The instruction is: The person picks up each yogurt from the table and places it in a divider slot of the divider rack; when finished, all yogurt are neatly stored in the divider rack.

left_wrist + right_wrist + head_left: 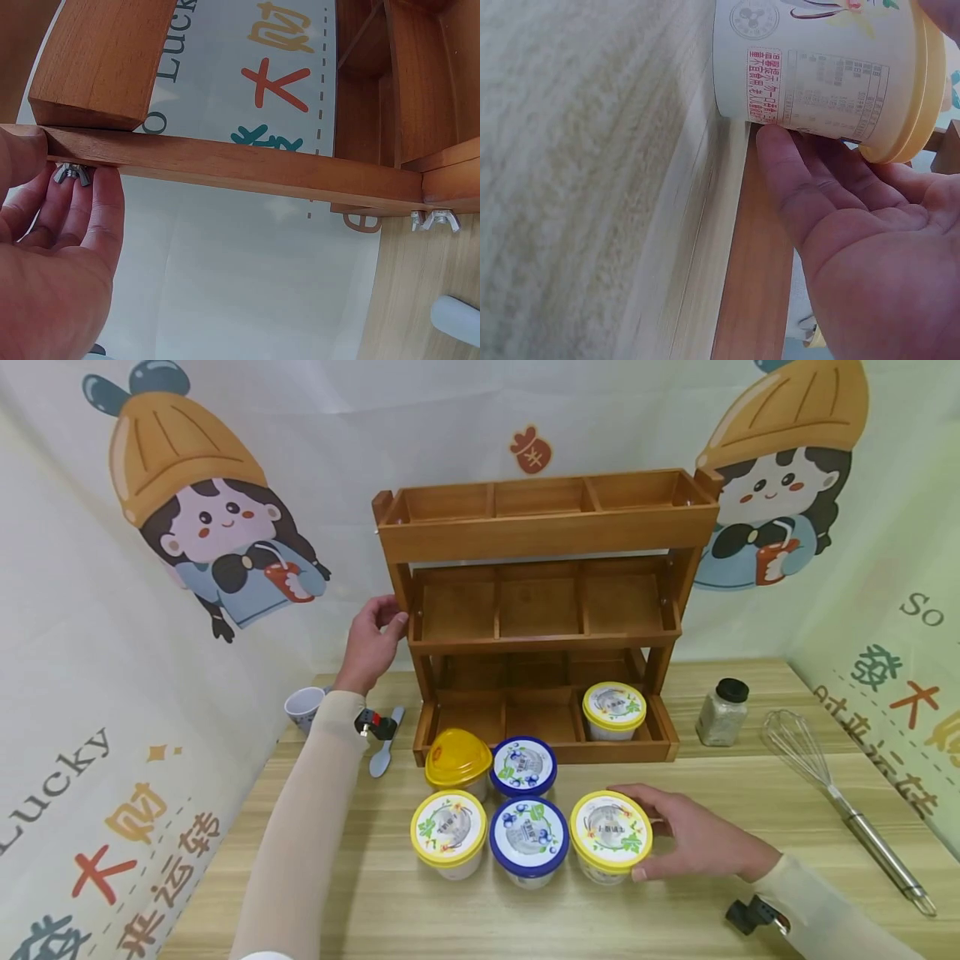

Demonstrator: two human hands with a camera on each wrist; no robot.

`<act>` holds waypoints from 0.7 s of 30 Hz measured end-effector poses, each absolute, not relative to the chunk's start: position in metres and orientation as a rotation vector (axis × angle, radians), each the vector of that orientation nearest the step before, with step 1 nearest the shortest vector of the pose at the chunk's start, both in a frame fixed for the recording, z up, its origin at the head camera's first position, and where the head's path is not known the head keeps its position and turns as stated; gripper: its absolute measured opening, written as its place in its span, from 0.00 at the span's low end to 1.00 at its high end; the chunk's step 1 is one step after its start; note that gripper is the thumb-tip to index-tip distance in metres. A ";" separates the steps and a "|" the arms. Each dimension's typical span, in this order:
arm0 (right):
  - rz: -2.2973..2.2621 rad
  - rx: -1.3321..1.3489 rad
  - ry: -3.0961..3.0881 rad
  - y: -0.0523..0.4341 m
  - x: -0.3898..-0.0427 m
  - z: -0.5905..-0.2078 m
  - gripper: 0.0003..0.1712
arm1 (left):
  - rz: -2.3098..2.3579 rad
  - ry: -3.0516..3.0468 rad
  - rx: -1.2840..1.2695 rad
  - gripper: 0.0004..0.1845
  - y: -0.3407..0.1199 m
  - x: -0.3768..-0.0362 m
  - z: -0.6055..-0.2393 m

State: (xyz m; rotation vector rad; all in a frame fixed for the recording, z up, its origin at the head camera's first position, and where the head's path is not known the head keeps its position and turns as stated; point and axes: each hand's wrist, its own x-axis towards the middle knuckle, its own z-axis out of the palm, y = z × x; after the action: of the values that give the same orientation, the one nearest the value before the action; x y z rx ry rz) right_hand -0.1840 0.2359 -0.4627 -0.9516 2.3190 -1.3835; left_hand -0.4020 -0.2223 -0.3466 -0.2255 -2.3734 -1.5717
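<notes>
1. I count one wooden rack point(543, 610) with three tiers, each split into three compartments, standing at the back of the table point(750, 877).
2. My left hand point(372, 639) holds the rack's left upright at the middle tier; the left wrist view shows its fingers point(90, 202) curled round the wooden rail beside a wing nut point(71, 174).
3. My right hand point(693, 839) grips the near-right yellow-lidded cup point(611, 833), fingers wrapped round its right side; the right wrist view shows the thumb point(787, 172) pressed against the cup wall. This cup stands on the table, in front of the rack, at the right end of the near row.
4. I count six cups in all: three with flat yellow lids, two blue-lidded cups point(528, 837), and one domed yellow-lidded cup point(457, 758). One of the flat yellow ones, the shelved cup point(614, 708), sits in the bottom tier's right compartment; the other five cluster on the table.
5. One whisk point(840, 793) lies to the right.
6. One spice jar point(722, 712) stands right of the rack.
7. One small mug point(303, 707) and one spoon point(384, 752) lie to the left.
</notes>
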 end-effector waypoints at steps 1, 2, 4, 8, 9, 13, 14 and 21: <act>-1.381 -0.951 2.331 0.236 -0.184 -0.463 0.53 | -1.567 -2.374 -0.225 0.24 -0.222 -0.402 -0.346; -1.377 -0.954 2.347 0.236 -0.184 -0.463 0.52 | -1.562 -2.375 -0.224 0.24 -0.223 -0.402 -0.346; -1.369 -0.950 2.387 0.237 -0.185 -0.462 0.53 | -1.560 -2.376 -0.223 0.24 -0.223 -0.401 -0.345; -1.412 -0.946 2.436 0.239 -0.187 -0.457 0.53 | -1.565 -2.377 -0.227 0.24 -0.222 -0.401 -0.344; -1.427 -0.945 2.444 0.240 -0.188 -0.456 0.53 | -1.568 -2.377 -0.227 0.24 -0.222 -0.401 -0.344; -1.476 -0.924 2.484 0.240 -0.191 -0.448 0.54 | -1.567 -2.373 -0.231 0.24 -0.222 -0.401 -0.344; -1.480 -0.916 2.500 0.240 -0.193 -0.446 0.54 | -1.568 -2.371 -0.232 0.24 -0.222 -0.401 -0.344; -1.474 -0.827 2.624 0.236 -0.202 -0.435 0.53 | -1.574 -2.374 -0.228 0.24 -0.222 -0.400 -0.345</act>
State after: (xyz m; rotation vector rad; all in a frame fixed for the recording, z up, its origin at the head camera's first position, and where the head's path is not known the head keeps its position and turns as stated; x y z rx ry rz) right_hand -0.2024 0.2360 -0.4349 -0.8273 2.6243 -1.4743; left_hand -0.4004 -0.2224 -0.3450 -0.2276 -2.3740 -1.5737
